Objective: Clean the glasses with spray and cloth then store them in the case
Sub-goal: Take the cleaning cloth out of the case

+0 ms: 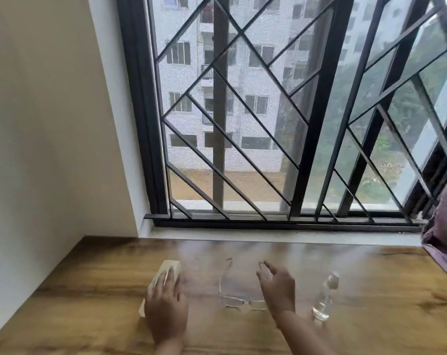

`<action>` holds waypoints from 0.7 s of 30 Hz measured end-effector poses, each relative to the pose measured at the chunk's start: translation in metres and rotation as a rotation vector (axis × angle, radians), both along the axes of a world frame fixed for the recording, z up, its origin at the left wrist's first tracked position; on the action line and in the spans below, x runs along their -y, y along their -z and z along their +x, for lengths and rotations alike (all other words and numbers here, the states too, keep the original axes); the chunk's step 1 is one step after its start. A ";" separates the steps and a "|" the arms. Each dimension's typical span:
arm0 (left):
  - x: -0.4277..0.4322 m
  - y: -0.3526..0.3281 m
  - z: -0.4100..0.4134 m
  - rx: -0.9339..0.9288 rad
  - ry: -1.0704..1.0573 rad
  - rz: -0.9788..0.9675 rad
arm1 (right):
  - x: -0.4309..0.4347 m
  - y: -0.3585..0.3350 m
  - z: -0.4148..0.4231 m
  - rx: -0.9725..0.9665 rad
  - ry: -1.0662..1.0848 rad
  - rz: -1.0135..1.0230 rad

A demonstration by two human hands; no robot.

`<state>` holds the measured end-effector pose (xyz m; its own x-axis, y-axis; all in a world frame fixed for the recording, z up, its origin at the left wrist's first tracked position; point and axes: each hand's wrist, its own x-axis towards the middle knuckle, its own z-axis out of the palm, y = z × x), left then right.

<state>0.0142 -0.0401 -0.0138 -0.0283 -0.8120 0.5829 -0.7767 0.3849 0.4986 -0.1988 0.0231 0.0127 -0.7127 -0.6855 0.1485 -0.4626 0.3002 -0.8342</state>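
L hand [166, 301] flat on case [169, 268], fingers together | R hand [278, 285] fingers apart over glasses [239, 285] | risk: R wrist tips spray bottle [324, 298] at 3 o'clock

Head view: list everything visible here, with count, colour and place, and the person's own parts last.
Glasses: one, clear thin frame, arms unfolded, centre of the table.
Spray bottle: one, clear, right of the glasses.
Case: one, cream, left of the glasses, partly covered.
Table: one, brown wood grain, foreground.
Window: one, black frame with diagonal grille, behind the table.
Curtain: one, mauve, right edge.
Wall: one, off-white, left.
Left hand: resting flat on the case.
Right hand: fingers spread, over the right side of the glasses; contact unclear.
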 end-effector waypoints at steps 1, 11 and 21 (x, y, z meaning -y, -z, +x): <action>-0.001 0.000 0.008 -0.005 0.018 0.088 | 0.006 -0.002 0.007 -0.047 -0.062 0.018; -0.012 0.012 0.017 -0.420 -0.199 0.399 | 0.065 0.003 0.088 -0.516 -0.695 0.151; 0.001 0.040 0.032 -0.613 -0.098 0.466 | 0.091 0.011 0.117 -1.154 -1.032 0.258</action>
